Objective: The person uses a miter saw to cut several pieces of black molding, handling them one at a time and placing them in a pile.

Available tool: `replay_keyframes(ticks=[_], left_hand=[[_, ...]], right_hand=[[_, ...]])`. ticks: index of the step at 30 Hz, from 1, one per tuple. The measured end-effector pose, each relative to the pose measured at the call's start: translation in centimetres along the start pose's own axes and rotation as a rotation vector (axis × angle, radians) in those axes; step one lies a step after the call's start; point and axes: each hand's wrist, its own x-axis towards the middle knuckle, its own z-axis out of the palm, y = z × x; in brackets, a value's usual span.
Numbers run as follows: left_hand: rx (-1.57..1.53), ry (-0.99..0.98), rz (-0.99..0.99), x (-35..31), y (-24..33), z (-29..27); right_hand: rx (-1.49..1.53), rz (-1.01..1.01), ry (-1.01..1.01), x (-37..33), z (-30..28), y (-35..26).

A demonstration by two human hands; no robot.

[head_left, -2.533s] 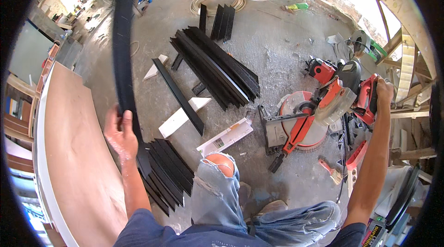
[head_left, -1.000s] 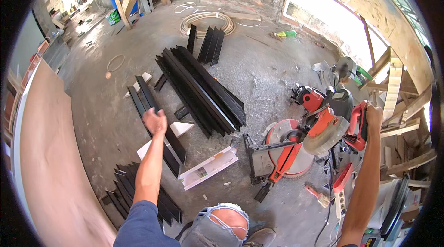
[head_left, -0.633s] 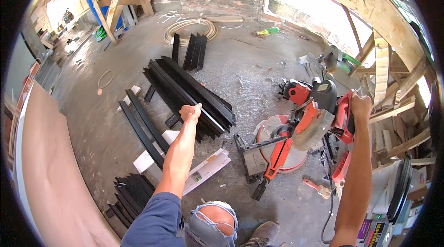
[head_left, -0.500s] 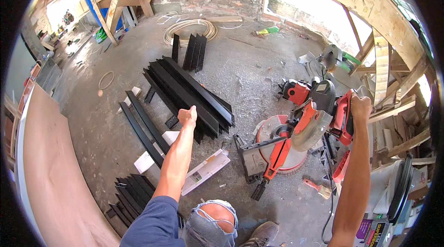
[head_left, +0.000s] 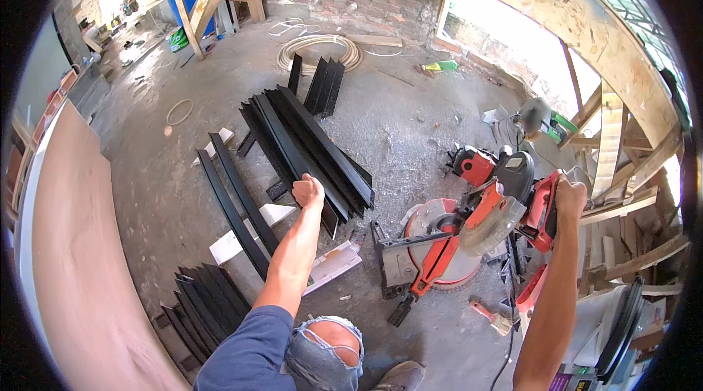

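My left hand (head_left: 309, 190) is closed at the near end of a black metal angle bar (head_left: 284, 143), on the left side of a stack of similar bars (head_left: 322, 143). Part of its grip is hidden behind the fist. On the right, my right hand (head_left: 571, 199) wraps round the red handle of a mitre saw (head_left: 438, 255). The saw's head is raised above its round base, and its clear guard (head_left: 492, 226) covers part of the blade. No bar lies across the saw's fence (head_left: 410, 250).
Two black bars (head_left: 236, 204) lie across white blocks (head_left: 272, 214) at left. More black pieces (head_left: 209, 303) lie near my knee. A paintbrush (head_left: 492, 316) and power cord are beside the saw. Behind are a hose coil (head_left: 320, 54), a green bottle (head_left: 439, 66) and a green tool (head_left: 560, 126).
The view has shifted, so the scene sits further right at the back. My left hand has drawn nearer with the bar, whose near end now stands apart from the stack. My right hand stays on the saw.
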Motion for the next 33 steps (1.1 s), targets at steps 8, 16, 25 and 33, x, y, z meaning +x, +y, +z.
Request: replay_keyframes(ticks=[8,16,25,33], left_hand=[[-0.001,0.022,0.144,3.4,-3.6,-3.4],[0.241,0.074,0.141,3.8,-5.5,-7.6],[0.362,0.191,0.508,1.9,-5.4,-5.5],[0.354,-0.23,-0.002,2.4,-2.8,-2.3]], right_hand=[[-0.042,-0.069,0.045,-2.1,-1.3,-2.3],[-0.025,-0.086,0.054,1.0,-0.9,0.5],[0.037,-0.059,0.019,0.8,-0.1,0.5],[0.033,-0.114,0.019,1.5,0.0,1.3]])
